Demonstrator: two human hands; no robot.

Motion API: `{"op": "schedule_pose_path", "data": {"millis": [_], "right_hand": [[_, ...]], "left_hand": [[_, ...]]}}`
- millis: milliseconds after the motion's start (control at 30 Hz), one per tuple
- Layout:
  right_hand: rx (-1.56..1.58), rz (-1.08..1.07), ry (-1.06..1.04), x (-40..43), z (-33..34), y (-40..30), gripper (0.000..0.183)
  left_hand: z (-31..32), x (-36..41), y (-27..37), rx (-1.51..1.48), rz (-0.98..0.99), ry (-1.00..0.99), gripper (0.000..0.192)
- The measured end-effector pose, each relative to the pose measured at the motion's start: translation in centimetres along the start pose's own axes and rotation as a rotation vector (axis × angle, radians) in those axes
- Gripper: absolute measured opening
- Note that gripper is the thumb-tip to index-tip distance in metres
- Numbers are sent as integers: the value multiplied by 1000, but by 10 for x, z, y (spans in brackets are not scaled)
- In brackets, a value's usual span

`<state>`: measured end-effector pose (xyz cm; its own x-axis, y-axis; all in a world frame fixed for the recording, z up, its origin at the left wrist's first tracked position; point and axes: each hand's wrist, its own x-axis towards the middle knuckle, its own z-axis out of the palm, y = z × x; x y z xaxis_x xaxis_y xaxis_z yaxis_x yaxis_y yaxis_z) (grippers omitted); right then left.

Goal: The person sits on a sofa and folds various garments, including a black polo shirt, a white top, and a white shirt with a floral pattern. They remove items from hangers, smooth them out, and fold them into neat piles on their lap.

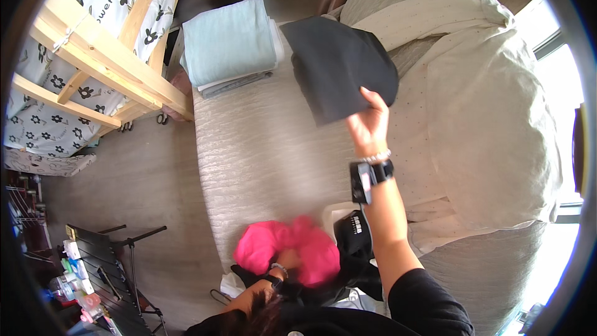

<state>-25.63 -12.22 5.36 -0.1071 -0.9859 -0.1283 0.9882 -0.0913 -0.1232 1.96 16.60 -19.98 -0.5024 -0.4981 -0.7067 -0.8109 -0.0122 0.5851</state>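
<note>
With its thumb on top, my right hand grips the near edge of a folded dark grey cloth. The cloth's far part is over the bed near the sofa back, and its lower edge is blurred. Close to my body, my left hand is in a bunched bright pink cloth, its fingers partly hidden by the folds. Motion blurs the pink cloth. Black fabric with white print lies to its right. A neat stack of light blue folded fabric sits at the bed's far left.
A bed with a pale quilted cover spans the middle. Beige cushions or bedding pile up on the right. On the left stands a wooden bed frame. A black folding table with small bottles is at lower left.
</note>
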Motion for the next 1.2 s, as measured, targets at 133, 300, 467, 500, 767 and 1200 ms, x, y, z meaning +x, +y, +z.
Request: {"op": "schedule_pose_path", "data": {"millis": [133, 300, 467, 500, 767, 1200], "right_hand": [[-149, 95, 300, 48, -118, 26, 24], [-566, 284, 513, -10, -205, 47, 47], [-981, 157, 469, -110, -95, -14, 44], [-1109, 77, 518, -124, -38, -27, 38], [-2084, -1559, 642, -234, 225, -305, 24], [-1891, -998, 1212, -266, 160, -555, 40]], "left_hand": [[8, 5, -17, -91, 33, 34, 30], [16, 9, -31, -136, 17, 94, 33], [-10, 2, -9, -125, -21, -99, 37], [-11, 2, -9, -109, -4, -107, 38], [-41, 16, 15, 43, -21, -47, 41], [-93, -73, -3, -171, 264, 640, 16]]}}
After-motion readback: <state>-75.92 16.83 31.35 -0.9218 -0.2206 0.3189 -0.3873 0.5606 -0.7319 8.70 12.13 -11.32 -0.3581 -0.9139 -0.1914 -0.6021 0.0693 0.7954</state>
